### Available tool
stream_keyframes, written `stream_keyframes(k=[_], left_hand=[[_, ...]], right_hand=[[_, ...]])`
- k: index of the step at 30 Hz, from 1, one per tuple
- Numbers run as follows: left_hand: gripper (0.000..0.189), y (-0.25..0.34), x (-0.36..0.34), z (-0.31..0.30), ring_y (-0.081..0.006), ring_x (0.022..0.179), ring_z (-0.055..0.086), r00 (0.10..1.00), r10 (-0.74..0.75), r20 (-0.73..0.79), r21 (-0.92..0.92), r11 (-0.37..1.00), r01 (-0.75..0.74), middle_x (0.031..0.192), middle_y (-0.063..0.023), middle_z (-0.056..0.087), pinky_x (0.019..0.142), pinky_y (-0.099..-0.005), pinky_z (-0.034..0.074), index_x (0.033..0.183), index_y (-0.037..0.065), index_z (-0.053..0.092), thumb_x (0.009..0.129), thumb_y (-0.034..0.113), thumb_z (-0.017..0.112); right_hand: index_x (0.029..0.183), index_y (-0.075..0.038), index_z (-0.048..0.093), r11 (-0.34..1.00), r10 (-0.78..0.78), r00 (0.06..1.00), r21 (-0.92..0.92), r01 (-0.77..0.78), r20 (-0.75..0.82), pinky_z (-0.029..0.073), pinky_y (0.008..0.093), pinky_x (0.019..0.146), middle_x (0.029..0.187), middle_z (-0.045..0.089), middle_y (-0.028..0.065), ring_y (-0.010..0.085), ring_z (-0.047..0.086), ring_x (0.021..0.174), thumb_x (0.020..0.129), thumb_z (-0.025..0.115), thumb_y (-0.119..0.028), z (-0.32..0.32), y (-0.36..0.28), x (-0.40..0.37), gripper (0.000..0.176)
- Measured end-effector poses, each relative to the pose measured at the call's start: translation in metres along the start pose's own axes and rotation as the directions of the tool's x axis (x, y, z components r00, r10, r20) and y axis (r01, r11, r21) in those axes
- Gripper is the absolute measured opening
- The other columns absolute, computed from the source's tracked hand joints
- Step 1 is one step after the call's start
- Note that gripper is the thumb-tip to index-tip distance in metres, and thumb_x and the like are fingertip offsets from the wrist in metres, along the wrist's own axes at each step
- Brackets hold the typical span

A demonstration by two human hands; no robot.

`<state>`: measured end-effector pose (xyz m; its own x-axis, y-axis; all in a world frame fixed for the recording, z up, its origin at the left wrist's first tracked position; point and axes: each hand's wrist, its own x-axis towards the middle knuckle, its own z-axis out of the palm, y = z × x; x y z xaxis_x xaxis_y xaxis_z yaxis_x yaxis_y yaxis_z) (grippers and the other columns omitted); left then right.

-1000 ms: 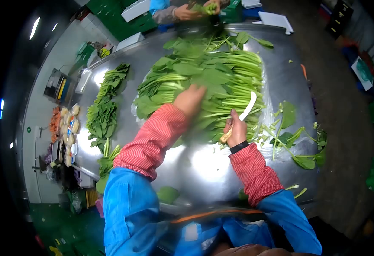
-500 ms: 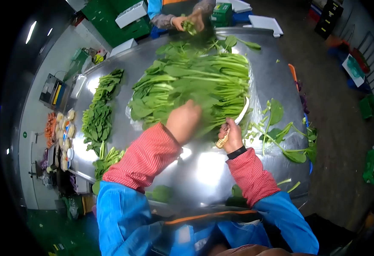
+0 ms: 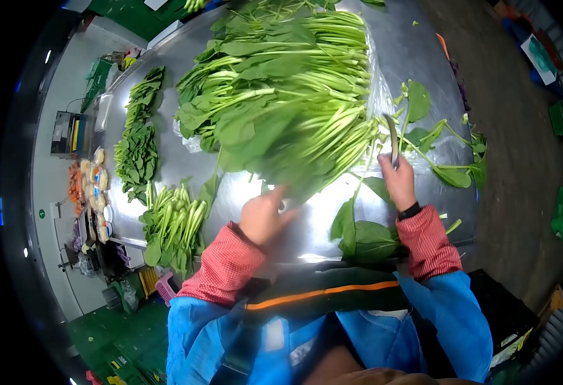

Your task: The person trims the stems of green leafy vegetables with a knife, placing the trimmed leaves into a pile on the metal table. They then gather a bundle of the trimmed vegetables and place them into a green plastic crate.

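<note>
My left hand is just below the near edge of a large heap of leafy greens. Its thumb and forefinger are apart and nothing shows between them. The leaves closest to it are smeared by motion. To the right, my right hand is closed round the handle of a small curved sickle knife. The blade points up and away, beside the cut stem ends of the heap. Loose leaves lie on the metal table between my two hands.
A row of greens runs along the table's left side, with a pale-stemmed bunch nearer me. Clear plastic sheeting lies under the heap. Trimmed leaves and scraps are scattered at the right edge. Packaged goods stand beyond the left edge.
My view has tipped down and the co-worker's hands have left it. My right hand has moved right with the sickle knife, and my left hand has drawn nearer me. Loose leaves now show in front of me.
</note>
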<state>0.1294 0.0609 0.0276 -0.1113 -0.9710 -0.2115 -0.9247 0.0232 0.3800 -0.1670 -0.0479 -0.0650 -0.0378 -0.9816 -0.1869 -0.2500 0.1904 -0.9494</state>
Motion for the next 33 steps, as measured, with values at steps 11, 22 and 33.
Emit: stream_keyframes(k=[11,22,33], left_hand=[[0.036,0.065,0.039,0.012,-0.0235,0.058,0.062,0.98,0.078,-0.182,-0.264,0.956,-0.125,0.083,-0.0141,0.068,0.057,-0.0328,0.05,0.11,0.005,0.066,0.079,0.021,0.074],[0.031,0.117,0.091,0.02,-0.0229,0.079,0.064,0.978,0.157,-0.136,-0.644,0.736,-0.208,0.09,-0.0111,0.067,0.071,-0.031,0.051,0.107,-0.002,0.067,0.081,0.013,0.075],[0.024,0.134,0.074,0.018,-0.0063,0.078,0.058,0.983,0.03,0.182,-0.937,0.31,0.164,0.088,0.0007,0.066,0.075,-0.022,0.048,0.107,0.001,0.065,0.084,0.005,0.072]], right_hand=[[0.103,0.003,0.062,0.983,-0.099,0.979,-0.133,0.124,0.18,0.051,0.0352,0.072,0.087,0.067,0.0149,0.0265,0.065,0.077,0.083,0.071,-0.023,0.024,0.012,0.093,0.034],[0.099,0.0,0.061,0.945,-0.266,0.919,0.266,0.189,0.292,0.047,0.0254,0.066,0.083,0.062,0.0019,0.0108,0.058,0.072,0.087,0.067,-0.007,-0.044,-0.078,-0.008,0.015],[0.1,-0.003,0.064,0.723,-0.453,0.867,-0.483,0.494,0.207,0.052,0.0348,0.064,0.092,0.064,0.0121,0.0296,0.065,0.077,0.086,0.065,-0.014,-0.09,-0.017,-0.029,0.018]])
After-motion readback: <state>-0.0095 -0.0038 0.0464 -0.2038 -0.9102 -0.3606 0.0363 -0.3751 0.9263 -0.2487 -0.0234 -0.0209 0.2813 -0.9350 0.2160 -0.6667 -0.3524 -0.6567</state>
